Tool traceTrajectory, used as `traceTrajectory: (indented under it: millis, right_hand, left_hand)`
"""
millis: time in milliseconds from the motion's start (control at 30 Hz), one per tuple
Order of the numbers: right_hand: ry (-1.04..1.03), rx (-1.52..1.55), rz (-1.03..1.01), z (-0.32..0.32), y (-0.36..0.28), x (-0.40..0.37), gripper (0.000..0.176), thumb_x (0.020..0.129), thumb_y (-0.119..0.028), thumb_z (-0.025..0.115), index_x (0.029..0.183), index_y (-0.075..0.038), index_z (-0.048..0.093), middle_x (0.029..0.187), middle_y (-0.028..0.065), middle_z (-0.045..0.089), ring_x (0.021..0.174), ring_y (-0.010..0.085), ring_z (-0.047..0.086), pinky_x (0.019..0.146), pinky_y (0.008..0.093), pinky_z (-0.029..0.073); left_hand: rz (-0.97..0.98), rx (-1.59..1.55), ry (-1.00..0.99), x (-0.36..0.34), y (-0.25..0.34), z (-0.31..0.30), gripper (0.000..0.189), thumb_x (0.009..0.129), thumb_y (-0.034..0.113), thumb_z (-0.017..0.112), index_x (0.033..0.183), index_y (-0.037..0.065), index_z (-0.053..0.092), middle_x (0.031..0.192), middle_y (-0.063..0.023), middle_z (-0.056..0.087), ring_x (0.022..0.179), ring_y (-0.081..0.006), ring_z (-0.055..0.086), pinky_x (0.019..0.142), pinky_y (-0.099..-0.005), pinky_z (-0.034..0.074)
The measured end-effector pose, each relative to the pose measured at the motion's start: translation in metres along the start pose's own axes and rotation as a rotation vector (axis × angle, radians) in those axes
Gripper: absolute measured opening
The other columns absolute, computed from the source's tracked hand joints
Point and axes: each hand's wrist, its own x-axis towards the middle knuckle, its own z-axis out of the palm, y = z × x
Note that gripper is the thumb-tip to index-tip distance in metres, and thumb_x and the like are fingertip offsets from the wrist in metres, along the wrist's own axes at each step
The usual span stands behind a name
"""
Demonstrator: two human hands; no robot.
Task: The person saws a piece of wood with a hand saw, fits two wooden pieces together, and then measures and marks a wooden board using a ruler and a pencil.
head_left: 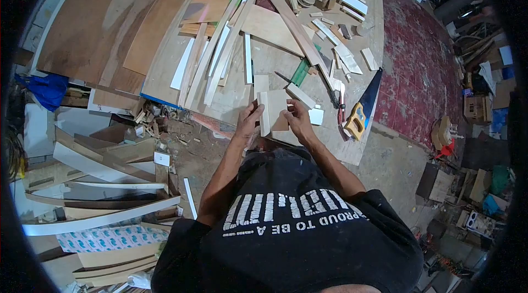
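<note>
Close in front of my body, at the table's near edge, I hold a small pale wooden board [277,105]. A narrow wooden strip [264,114] stands along the board's left side. My left hand [249,121] is closed on the strip's outer edge, thumb toward the top. At the board's right edge my right hand [300,121] is closed, its fingertips bent over the edge. A short wood block [301,96] lies just beyond my right hand, beside a white piece [316,116]. A flat wood offcut [261,83] shows above the strip.
A handsaw [357,122] with a yellow handle lies at the table's right edge, beside a red-handled tool [340,111]. Long wood strips [228,56] and a green piece [301,72] spread across the tabletop [269,51]. Curved wooden parts [110,213] are stacked at lower left.
</note>
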Motion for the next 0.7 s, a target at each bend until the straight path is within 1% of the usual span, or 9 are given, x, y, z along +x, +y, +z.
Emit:
traceTrajectory:
  millis: [67,200,267,333,367,400,467,567,700]
  right_hand:
    - [0.005,-0.006,-0.016,-0.002,-0.002,0.001,0.04,0.096,-0.01,0.063,0.134,-0.002,0.053,0.102,0.0089,0.064,0.089,0.0149,0.059,0.074,0.0299,0.05]
    - [0.004,-0.013,-0.034,-0.003,-0.014,0.001,0.04,0.096,-0.01,0.063,0.133,-0.002,0.053,0.101,0.0091,0.064,0.09,0.0154,0.059,0.076,0.03,0.049]
    - [0.015,-0.02,-0.05,-0.005,-0.014,0.004,0.039,0.096,-0.01,0.063,0.133,-0.002,0.054,0.101,0.0091,0.064,0.089,0.0154,0.059,0.077,0.0299,0.049]
    - [0.001,-0.066,-0.041,-0.007,-0.015,0.006,0.043,0.094,-0.006,0.061,0.135,-0.001,0.052,0.101,0.0104,0.064,0.091,0.0188,0.06,0.08,0.0332,0.052]
    - [0.004,-0.065,-0.046,-0.008,-0.016,0.006,0.043,0.094,-0.006,0.061,0.135,-0.001,0.052,0.101,0.0104,0.064,0.091,0.0188,0.06,0.08,0.0332,0.052]
    - [-0.004,-0.046,-0.053,-0.01,-0.016,0.006,0.043,0.093,-0.006,0.062,0.135,-0.001,0.052,0.1,0.0104,0.064,0.09,0.0187,0.061,0.08,0.033,0.051]
    - [-0.007,-0.024,-0.062,-0.012,-0.017,0.006,0.044,0.093,-0.006,0.062,0.135,-0.001,0.053,0.099,0.0104,0.065,0.089,0.0187,0.061,0.079,0.0327,0.051]
    - [-0.004,-0.021,-0.063,-0.017,-0.011,0.008,0.044,0.093,-0.006,0.063,0.135,-0.001,0.053,0.099,0.0107,0.065,0.089,0.0182,0.061,0.079,0.0324,0.051]
    - [0.014,-0.035,-0.062,-0.018,-0.014,0.005,0.041,0.093,-0.006,0.062,0.133,0.0,0.054,0.099,0.0105,0.066,0.089,0.0171,0.061,0.078,0.0324,0.051]
  left_hand:
    - [0.063,0.046,-0.042,0.011,-0.013,-0.008,0.044,0.101,0.033,0.062,0.133,0.003,0.061,0.116,-0.0046,0.069,0.106,-0.0131,0.065,0.091,-0.0311,0.052]
    - [0.058,0.062,-0.05,0.013,-0.012,-0.006,0.045,0.102,0.034,0.061,0.136,0.004,0.06,0.119,-0.0051,0.069,0.105,-0.0123,0.064,0.09,-0.0298,0.052]
    - [0.158,0.194,-0.04,0.017,-0.012,-0.006,0.043,0.102,0.035,0.06,0.133,0.004,0.063,0.114,-0.0032,0.069,0.102,-0.0107,0.063,0.088,-0.0283,0.051]
    - [0.176,0.237,-0.025,0.012,-0.002,0.003,0.043,0.102,0.035,0.06,0.13,0.003,0.064,0.111,-0.0024,0.069,0.1,-0.0098,0.062,0.087,-0.0273,0.05]
    - [0.192,0.278,-0.007,0.01,0.003,0.007,0.042,0.102,0.035,0.06,0.128,0.002,0.066,0.108,-0.0016,0.07,0.098,-0.0089,0.061,0.086,-0.0263,0.049]
    - [0.195,0.281,-0.011,0.008,0.007,0.01,0.042,0.102,0.035,0.06,0.128,0.002,0.066,0.108,-0.0016,0.07,0.098,-0.0089,0.061,0.086,-0.0263,0.049]
    - [0.203,0.316,0.003,0.004,0.015,0.016,0.042,0.103,0.036,0.06,0.123,0.001,0.068,0.104,0.0001,0.069,0.096,-0.0076,0.059,0.086,-0.0249,0.047]
    - [0.229,0.311,-0.027,0.008,0.012,0.017,0.043,0.103,0.038,0.06,0.122,0.001,0.068,0.104,0.0007,0.069,0.096,-0.0074,0.058,0.086,-0.0251,0.047]
    - [0.216,0.368,-0.022,0.014,0.009,0.017,0.044,0.103,0.039,0.06,0.122,0.0,0.068,0.104,0.0007,0.069,0.096,-0.0077,0.058,0.087,-0.0257,0.047]
